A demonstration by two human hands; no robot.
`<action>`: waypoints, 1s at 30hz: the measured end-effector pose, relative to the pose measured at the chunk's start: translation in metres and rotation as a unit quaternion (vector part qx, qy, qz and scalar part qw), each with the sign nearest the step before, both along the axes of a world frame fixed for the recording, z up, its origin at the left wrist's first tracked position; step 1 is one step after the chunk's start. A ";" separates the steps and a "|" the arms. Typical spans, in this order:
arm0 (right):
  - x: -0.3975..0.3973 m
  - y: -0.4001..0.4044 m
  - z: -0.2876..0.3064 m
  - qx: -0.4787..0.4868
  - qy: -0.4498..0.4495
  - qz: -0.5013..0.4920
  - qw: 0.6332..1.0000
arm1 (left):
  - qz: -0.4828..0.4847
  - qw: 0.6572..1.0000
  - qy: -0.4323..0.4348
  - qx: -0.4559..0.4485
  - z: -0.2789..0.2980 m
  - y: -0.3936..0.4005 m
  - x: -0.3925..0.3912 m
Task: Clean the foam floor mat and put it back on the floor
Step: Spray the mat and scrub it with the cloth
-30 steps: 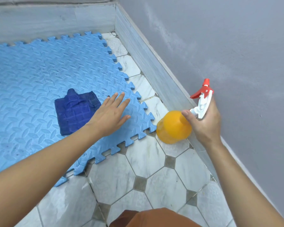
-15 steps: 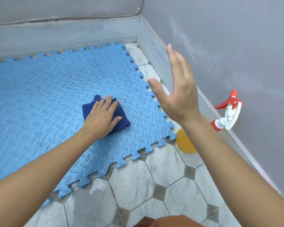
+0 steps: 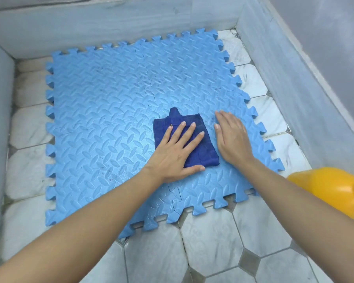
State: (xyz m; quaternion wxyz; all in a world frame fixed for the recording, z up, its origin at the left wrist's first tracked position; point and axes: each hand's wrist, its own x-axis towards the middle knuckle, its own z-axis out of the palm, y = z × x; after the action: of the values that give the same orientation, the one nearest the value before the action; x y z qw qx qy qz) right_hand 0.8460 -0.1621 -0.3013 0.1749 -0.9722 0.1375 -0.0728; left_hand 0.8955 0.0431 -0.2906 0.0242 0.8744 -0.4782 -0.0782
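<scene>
A light blue foam floor mat [image 3: 110,123] with toothed interlocking edges lies flat on the tiled floor in a corner. A folded dark blue cloth [image 3: 202,148] rests on its right half. My left hand [image 3: 176,152] lies flat on the cloth, fingers spread, pressing it onto the mat. My right hand [image 3: 232,137] lies palm down on the mat just right of the cloth, fingers together, holding nothing. The orange spray bottle [image 3: 333,188] stands at the right edge, only its body in view.
Grey walls with a pale baseboard [image 3: 294,94] close in the far, left and right sides. White octagonal floor tiles [image 3: 213,237] with grey insets stretch toward me. Narrow strips of tile show around the mat.
My right hand let go of the spray bottle, rose, then came down flat on the mat beside the cloth. My left hand moved onto the cloth. The view shifted left, showing the whole mat.
</scene>
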 end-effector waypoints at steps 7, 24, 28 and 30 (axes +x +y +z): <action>0.004 -0.006 -0.013 -0.043 0.012 -0.050 0.998 | 0.161 0.985 -0.026 -0.051 -0.025 0.033 0.031; 0.006 -0.034 -0.015 -0.038 -0.036 -0.018 0.998 | 0.235 0.971 0.014 0.044 -0.013 0.154 0.011; 0.007 -0.034 -0.016 -0.047 -0.042 -0.013 0.998 | 0.389 0.921 0.016 0.002 -0.016 0.126 0.053; 0.006 -0.034 -0.019 -0.049 -0.045 -0.009 0.998 | 0.312 0.950 0.013 -0.017 -0.017 0.097 0.034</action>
State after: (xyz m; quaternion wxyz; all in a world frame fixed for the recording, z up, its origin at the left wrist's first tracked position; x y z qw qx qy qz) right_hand 0.8517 -0.1961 -0.3200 0.1324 -0.9741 0.1346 -0.1248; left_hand 0.9297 0.1405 -0.3072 0.0685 0.9783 -0.1826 -0.0702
